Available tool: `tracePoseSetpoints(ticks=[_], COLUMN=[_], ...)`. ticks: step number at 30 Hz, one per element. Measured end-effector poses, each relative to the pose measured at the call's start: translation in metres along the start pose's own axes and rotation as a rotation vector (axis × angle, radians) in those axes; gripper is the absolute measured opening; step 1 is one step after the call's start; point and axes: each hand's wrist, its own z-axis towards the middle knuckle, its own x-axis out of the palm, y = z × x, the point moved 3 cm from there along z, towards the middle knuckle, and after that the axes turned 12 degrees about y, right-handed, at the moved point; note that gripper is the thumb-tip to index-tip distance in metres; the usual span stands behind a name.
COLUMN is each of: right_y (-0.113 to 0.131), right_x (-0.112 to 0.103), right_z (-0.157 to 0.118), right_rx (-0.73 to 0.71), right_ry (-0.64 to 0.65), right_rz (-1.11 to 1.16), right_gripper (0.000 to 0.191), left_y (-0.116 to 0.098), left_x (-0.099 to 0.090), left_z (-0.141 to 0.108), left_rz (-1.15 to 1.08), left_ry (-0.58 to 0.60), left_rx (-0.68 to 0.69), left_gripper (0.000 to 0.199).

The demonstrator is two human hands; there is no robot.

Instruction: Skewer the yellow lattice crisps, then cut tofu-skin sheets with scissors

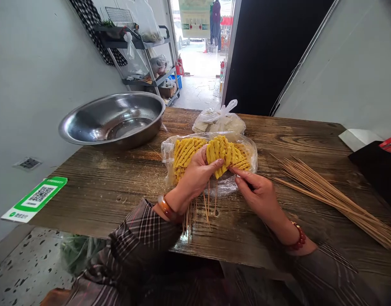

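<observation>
Hand (198, 173) gripping ridged yellow slab (218, 153)

Yellow slashed piece (218, 149) (ridges fanned), raised over similar pieces (186, 152) on clear plastic (254, 158).

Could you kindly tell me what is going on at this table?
A person sits or stands at the wooden table, left hand holding a yellow, slashed piece of food. The right hand has its fingertips at that piece's lower edge; whether they grip a stick is hard to tell. More yellow pieces lie on clear plastic, and thin sticks show below the left hand. A loose bundle of sticks lies to the right.
</observation>
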Motion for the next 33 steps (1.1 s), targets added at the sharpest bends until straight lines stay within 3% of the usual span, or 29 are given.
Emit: tracePoseSetpoints(ticks=[14, 24, 33], right_y=[0.000, -0.006, 0.004], right_x=[0.003, 0.009, 0.008], right_z=[0.000, -0.002, -0.007], right_rx=[0.092, 0.080, -0.056], right_ry=[-0.046, -0.066, -0.052], right_rz=[-0.034, 0.036, -0.150], right_gripper=[0.017, 0.011, 0.011], left_y=[0.004, 0.007, -0.003], left_x=[0.001, 0.006, 0.002], left_z=[-0.001, -0.001, 0.000], left_rz=[0.154, -0.036, -0.235], left_ry=[0.015, 0.038, -0.036], left_rx=[0.026, -0.011, -0.080], left_gripper=[0.032, 0.036, 0.038])
